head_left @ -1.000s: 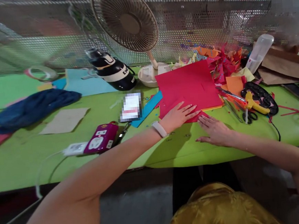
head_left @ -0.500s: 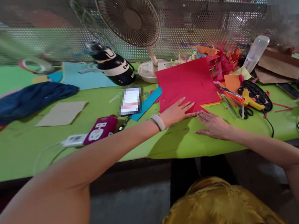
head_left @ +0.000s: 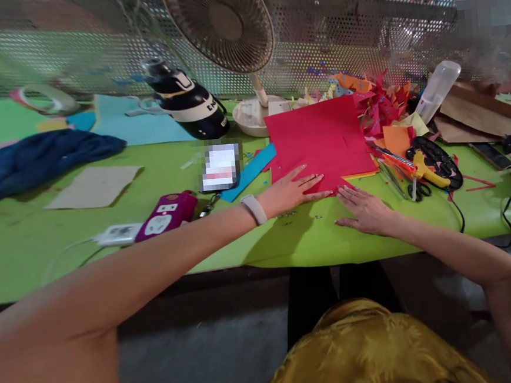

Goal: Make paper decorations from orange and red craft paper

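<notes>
A large sheet of red paper (head_left: pixel 317 133) lies on the green-covered table (head_left: pixel 224 241), with orange and yellow edges showing under its right side. My left hand (head_left: pixel 288 192) rests flat on the sheet's near left part, fingers spread toward the right. A pale band circles that wrist. My right hand (head_left: pixel 363 209) lies low at the sheet's near edge, fingertips touching a small red corner there, thumb held apart. Neither hand grips anything. Left of the sheet, a blue paper strip (head_left: pixel 247 174) pokes out at a slant.
Scissors (head_left: pixel 419 190) and a yellow glue gun (head_left: pixel 431 172) lie to the right, its cord hanging off the front edge. A phone (head_left: pixel 220 167), a purple power strip (head_left: pixel 166 216), a dark bottle (head_left: pixel 189 102) and a fan (head_left: pixel 227 25) stand left and behind. Paper scraps (head_left: pixel 381 108) pile up behind.
My left hand has slid slightly left on the red paper, opening a small gap between the two hands. My right hand has barely moved. The view has shifted a little.
</notes>
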A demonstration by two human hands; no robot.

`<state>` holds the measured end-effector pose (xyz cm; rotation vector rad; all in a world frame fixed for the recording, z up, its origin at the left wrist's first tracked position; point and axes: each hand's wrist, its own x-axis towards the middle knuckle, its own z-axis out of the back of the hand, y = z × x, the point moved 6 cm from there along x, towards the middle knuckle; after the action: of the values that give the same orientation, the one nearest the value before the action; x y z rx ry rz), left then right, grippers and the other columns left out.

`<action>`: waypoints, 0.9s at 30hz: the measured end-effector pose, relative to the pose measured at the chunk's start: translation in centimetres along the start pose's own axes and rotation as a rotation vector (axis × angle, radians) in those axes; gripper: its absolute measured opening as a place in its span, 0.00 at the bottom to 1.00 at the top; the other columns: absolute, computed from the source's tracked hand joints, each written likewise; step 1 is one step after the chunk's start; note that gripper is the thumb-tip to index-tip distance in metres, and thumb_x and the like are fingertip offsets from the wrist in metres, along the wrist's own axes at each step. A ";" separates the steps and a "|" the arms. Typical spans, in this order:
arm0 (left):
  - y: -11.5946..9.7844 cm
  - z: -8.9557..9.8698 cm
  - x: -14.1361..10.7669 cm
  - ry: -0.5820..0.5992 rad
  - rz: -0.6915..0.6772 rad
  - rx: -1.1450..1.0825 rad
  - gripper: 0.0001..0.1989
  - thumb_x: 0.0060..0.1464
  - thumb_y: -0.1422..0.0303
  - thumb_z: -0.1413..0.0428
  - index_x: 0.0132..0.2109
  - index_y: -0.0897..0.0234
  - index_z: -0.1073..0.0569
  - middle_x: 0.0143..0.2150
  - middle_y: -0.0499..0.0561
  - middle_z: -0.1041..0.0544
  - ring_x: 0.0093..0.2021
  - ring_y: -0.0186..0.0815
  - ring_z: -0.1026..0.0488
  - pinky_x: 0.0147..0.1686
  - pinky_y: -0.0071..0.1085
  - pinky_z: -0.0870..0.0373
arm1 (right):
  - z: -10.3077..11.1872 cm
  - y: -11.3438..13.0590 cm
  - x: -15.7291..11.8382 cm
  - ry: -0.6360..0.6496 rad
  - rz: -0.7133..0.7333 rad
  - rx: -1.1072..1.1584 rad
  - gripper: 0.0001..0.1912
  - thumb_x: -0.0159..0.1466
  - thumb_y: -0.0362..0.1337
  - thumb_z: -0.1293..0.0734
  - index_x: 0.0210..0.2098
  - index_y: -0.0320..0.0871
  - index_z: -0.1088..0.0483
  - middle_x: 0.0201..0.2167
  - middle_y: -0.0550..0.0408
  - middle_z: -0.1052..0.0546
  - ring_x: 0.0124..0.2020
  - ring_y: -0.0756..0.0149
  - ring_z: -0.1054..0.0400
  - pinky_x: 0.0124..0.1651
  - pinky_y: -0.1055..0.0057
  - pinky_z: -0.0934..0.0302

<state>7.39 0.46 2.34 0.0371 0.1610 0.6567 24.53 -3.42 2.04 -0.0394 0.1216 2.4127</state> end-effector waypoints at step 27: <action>4.6 -3.3 -8.3 -0.014 0.048 0.047 0.42 0.56 0.88 0.56 0.71 0.44 0.48 0.74 0.50 0.50 0.72 0.40 0.49 0.68 0.46 0.55 | 2.1 0.4 0.7 -0.151 -0.059 -0.049 0.42 0.69 0.61 0.49 0.67 0.32 0.42 0.68 0.38 0.40 0.70 0.51 0.49 0.71 0.51 0.53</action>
<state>-2.37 -1.02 0.63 0.0912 0.1629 0.7006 23.72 -3.07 4.13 0.1145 -0.0078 2.3498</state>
